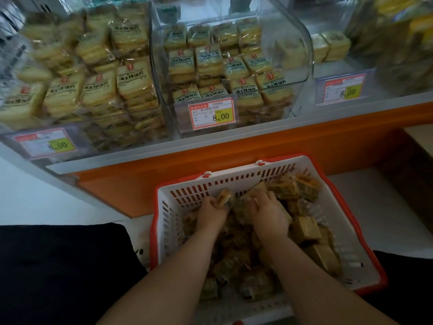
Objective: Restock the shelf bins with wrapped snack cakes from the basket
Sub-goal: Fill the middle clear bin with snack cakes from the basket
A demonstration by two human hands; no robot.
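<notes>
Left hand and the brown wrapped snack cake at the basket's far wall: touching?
Touching. The head view shows the left hand with fingers curled round the brown wrapped snack cake, inside the white slotted plastic basket with orange rim.

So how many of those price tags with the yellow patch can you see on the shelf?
3. One price tag is at the left bin's front, one on the middle bin, one at the right. More may lie outside the view.

Shelf (328, 118) carries three clear bins (302, 66) of snacks.

A shop: price tags (211, 114) front stocked bins (230, 66).
</notes>
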